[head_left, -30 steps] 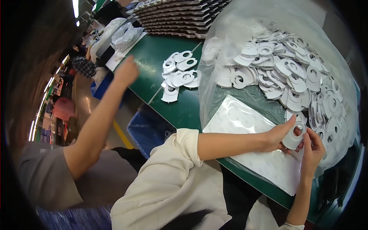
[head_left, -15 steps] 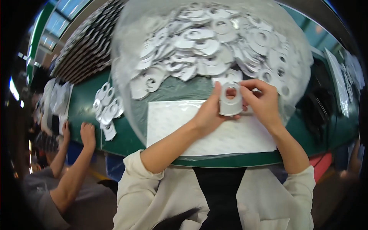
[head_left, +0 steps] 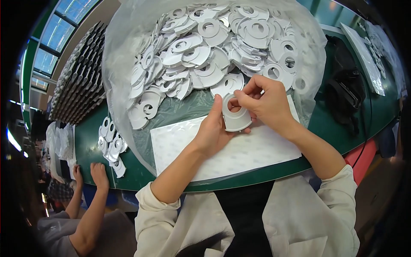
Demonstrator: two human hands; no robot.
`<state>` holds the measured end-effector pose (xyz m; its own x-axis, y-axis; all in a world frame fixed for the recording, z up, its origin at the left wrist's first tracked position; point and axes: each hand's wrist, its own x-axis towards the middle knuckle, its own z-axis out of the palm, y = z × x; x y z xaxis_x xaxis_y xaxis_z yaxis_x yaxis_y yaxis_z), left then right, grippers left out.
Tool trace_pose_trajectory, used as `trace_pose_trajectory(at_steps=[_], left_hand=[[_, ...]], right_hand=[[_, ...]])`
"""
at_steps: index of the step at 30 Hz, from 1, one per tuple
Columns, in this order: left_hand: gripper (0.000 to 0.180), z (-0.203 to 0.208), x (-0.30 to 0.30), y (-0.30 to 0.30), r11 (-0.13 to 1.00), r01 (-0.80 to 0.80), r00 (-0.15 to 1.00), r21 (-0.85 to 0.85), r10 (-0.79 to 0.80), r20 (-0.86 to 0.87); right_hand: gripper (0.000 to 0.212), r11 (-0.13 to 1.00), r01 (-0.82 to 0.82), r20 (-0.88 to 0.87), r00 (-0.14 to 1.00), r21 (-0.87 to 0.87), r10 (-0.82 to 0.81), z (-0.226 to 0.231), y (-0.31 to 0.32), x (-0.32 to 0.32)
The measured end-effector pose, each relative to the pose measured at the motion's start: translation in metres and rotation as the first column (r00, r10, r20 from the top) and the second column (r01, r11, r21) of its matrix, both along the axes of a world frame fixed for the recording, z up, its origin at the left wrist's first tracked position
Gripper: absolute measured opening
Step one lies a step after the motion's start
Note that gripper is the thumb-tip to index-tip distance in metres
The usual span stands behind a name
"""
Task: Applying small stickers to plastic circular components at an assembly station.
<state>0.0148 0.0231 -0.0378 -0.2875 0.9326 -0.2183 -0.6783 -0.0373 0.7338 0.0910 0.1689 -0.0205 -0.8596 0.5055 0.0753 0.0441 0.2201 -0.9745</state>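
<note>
A white plastic part with a round hole and a flared lower edge (head_left: 238,121) is held up between my two hands. My left hand (head_left: 214,130) is closed around its left side and underneath, the thumb along the edge. From the right, my right hand (head_left: 267,103) pinches the rim beside the hole with thumb and forefinger. Below them lies a white padded sheet (head_left: 184,145) on the table. Just beyond my hands, a large heap of similar white parts (head_left: 214,55) rests on clear plastic film (head_left: 115,73).
The table (head_left: 87,141) is green. A smaller cluster of white parts (head_left: 113,141) lies to the left, near a co-worker's hands (head_left: 99,174). Stacked dark-and-white trays (head_left: 81,77) rise at the back left. A black object with a cable (head_left: 349,92) and a white flat pack (head_left: 364,58) are at right.
The whole view has shifted and tilted, so the heap and sheet appear further left. Both hands still hold the same white part; my right fingers are now at the hole's upper right rim.
</note>
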Motion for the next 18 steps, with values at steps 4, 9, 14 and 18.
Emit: trace_pose_trajectory(at_steps=[4, 9, 14, 18], left_hand=[[0.065, -0.001, -0.002, 0.001, 0.999, 0.018, 1.000, -0.038, -0.017, 0.022], [0.064, 0.002, -0.002, 0.001, 0.997, 0.020, 0.999, -0.074, -0.018, 0.030], [0.063, -0.005, -0.006, 0.001, 0.997, -0.016, 0.988, -0.074, 0.026, 0.150], [0.062, -0.009, -0.010, 0.001, 1.000, 0.013, 0.982, 0.004, -0.014, 0.188]], right_hand=[[0.034, 0.900, 0.108, -0.021, 0.994, 0.423, -0.109, 0.004, -0.005, -0.002], [0.037, 0.742, 0.112, -0.056, 0.993, 0.661, -0.100, 0.007, -0.006, -0.001], [0.038, 0.697, 0.028, -0.003, 0.999, 0.717, -0.037, 0.014, -0.002, 0.006], [0.031, 0.790, -0.125, 0.077, 0.992, 0.600, 0.098, 0.019, 0.009, 0.010]])
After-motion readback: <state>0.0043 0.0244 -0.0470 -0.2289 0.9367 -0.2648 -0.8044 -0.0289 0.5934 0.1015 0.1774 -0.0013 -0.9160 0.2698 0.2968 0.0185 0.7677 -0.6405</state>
